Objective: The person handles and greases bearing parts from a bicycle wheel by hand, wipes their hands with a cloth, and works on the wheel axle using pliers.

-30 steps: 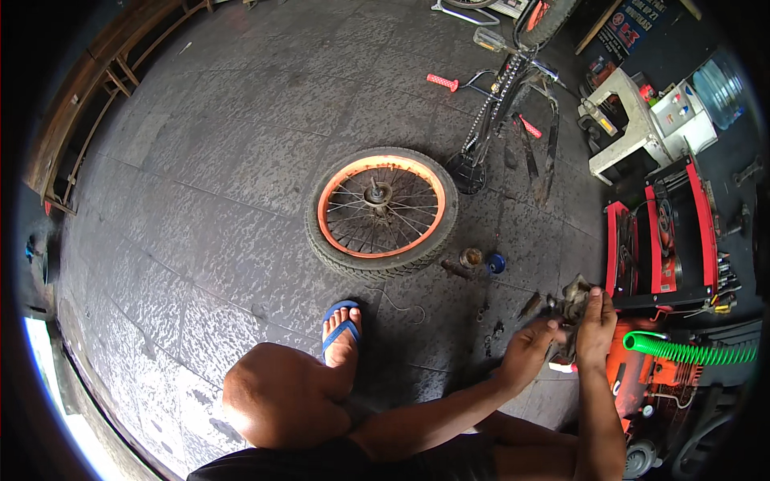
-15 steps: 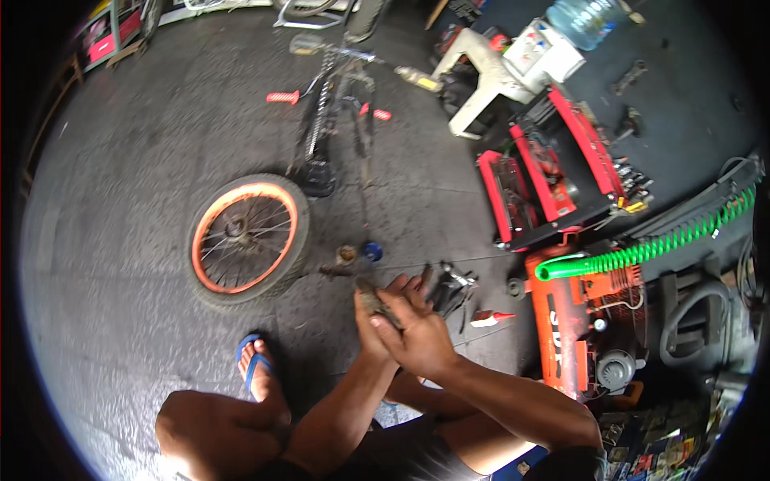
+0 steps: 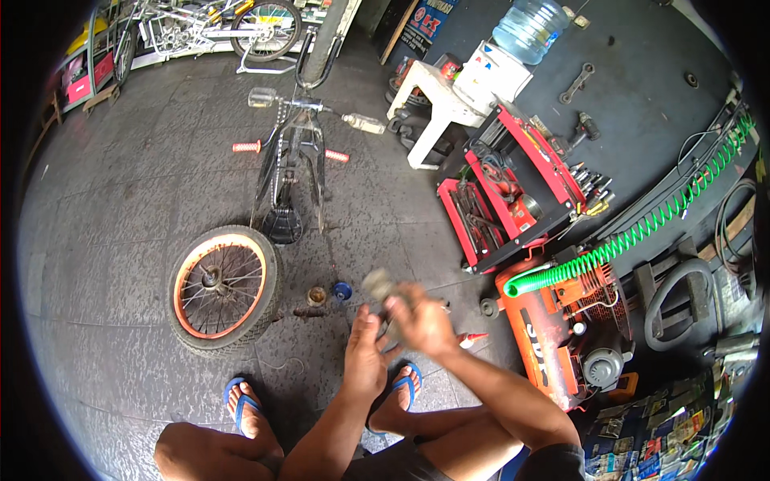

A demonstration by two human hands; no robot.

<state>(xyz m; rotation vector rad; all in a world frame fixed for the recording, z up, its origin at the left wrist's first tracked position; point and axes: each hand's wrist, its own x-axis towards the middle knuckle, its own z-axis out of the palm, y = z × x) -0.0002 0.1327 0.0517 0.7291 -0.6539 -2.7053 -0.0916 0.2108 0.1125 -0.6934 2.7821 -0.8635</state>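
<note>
My right hand (image 3: 423,322) is closed on a greyish-beige, crumpled wad that looks like a rag (image 3: 377,282); both are blurred by motion. Just left of it and lower, my left hand (image 3: 366,359) is raised with fingers apart, nothing visible in it. Beyond my hands on the floor stand a small open jar (image 3: 317,297) with brownish contents and a blue lid (image 3: 342,291). A dark, short piece (image 3: 307,313) lies beside the jar. To the left rests a bicycle wheel (image 3: 265,309) with an orange rim.
A black bicycle frame (image 3: 282,224) lies ahead. Right of it stand a red tool cart (image 3: 513,240), a white stool (image 3: 437,132) with a water dispenser, and an orange compressor (image 3: 537,341) with a green coiled hose (image 3: 634,240). A red-tipped white bottle (image 3: 469,341) is beside my right hand.
My hands were pressed together around the rag; now they are apart, with the rag in my right hand. The view has shifted, so the floor things appear lower and further left.
</note>
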